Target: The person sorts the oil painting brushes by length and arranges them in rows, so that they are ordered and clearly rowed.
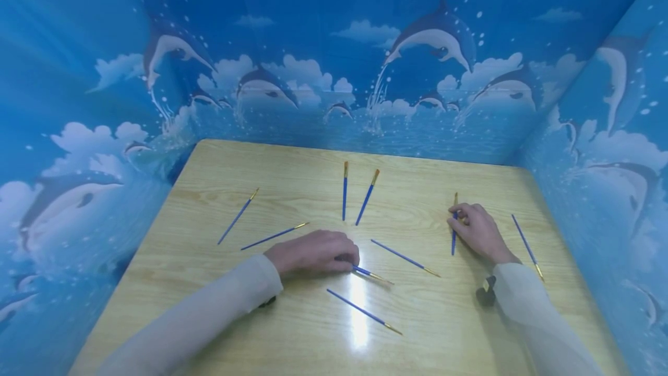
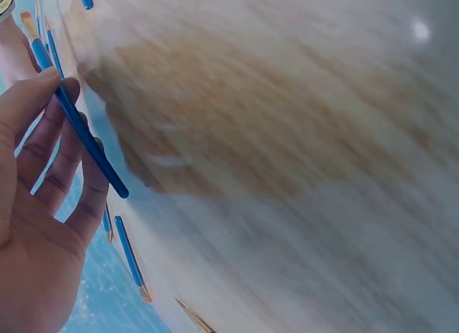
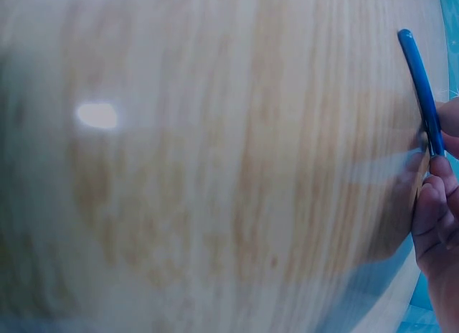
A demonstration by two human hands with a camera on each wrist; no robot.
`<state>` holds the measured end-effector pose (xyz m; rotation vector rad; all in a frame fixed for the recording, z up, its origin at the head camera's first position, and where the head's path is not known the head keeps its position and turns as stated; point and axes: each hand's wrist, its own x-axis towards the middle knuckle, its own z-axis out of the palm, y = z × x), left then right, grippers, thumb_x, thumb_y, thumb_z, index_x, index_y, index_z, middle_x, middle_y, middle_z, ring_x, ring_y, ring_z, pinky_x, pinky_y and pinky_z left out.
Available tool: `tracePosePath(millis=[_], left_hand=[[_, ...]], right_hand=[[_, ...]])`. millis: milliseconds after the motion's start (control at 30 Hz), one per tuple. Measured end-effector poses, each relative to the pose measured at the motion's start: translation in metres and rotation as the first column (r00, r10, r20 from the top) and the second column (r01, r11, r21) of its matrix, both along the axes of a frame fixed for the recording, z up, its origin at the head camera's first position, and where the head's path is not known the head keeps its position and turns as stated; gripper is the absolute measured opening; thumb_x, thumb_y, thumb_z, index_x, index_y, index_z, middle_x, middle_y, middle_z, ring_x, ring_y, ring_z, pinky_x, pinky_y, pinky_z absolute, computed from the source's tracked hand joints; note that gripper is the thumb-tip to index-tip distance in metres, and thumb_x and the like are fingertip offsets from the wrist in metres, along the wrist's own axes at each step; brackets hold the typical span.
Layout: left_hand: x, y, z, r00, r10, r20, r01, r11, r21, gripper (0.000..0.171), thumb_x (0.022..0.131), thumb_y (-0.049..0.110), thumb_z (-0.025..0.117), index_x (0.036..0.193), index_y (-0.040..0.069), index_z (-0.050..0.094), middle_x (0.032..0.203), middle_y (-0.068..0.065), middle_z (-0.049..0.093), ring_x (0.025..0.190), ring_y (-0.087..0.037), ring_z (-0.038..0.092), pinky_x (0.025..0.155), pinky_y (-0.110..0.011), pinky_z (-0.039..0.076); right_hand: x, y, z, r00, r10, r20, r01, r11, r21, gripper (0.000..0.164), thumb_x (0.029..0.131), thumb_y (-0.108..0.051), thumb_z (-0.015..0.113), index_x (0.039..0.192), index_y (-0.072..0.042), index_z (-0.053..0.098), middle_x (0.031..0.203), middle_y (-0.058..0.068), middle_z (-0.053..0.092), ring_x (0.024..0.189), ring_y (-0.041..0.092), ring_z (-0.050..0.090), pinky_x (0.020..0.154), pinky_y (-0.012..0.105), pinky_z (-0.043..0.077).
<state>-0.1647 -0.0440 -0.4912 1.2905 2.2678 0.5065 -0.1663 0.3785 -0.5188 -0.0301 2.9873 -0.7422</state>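
My left hand is over the middle of the table, pinching a blue-handled paintbrush whose bristles point right. In the left wrist view, that brush runs between thumb and fingertips, with its handle end slanting across the fingers. Farther right, my right hand holds another blue paintbrush between thumb and fingers, bristle end away from me. Its blue handle lies close over the wood in the right wrist view. A loose paintbrush lies between the hands, and a second brush is nearer me.
Two wider brushes, one upright in view and one slanted, lie toward the back. Thin brushes lie at left, beside my left forearm and at far right. A dolphin-print curtain surrounds the wooden table.
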Motion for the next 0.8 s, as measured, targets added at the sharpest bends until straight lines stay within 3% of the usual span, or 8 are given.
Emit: tracePosePath(millis=[233,567,800], left_hand=[[-0.0034,0.0011,0.0012,0.998,0.032,0.049,-0.033,0.999,0.023,0.018,0.107,0.028,0.071,0.124,0.033,0.073,0.108,0.019,0.073,0.101,0.003,0.066,0.096,-0.025,0.057],[-0.0065,-0.0010,0.0030,0.994,0.052,0.096,-0.060,0.994,0.090,0.016,0.109,0.024,0.068,0.123,0.030,0.073,0.112,0.016,0.075,0.102,0.001,0.068,0.096,-0.025,0.058],[-0.0098,-0.0013,0.0069,0.989,0.135,0.059,-0.140,0.985,0.103,0.016,0.109,0.020,0.068,0.121,0.024,0.076,0.116,0.009,0.076,0.104,-0.004,0.068,0.096,-0.027,0.058]], right_hand=[[0.0000,0.0002,-0.0008,1.000,0.004,-0.006,-0.004,1.000,0.002,0.038,0.110,-0.025,0.063,0.138,0.001,0.065,0.128,0.029,0.062,0.115,0.045,0.064,0.097,0.064,0.054],[0.0003,-0.0012,0.0011,1.000,0.008,-0.016,-0.008,1.000,0.004,0.038,0.110,-0.025,0.064,0.138,0.001,0.065,0.126,0.029,0.063,0.113,0.044,0.064,0.097,0.063,0.055],[0.0013,-0.0014,0.0023,1.000,0.004,-0.020,-0.004,1.000,0.002,0.038,0.110,-0.025,0.064,0.138,0.001,0.065,0.127,0.029,0.063,0.113,0.045,0.065,0.097,0.064,0.055]])
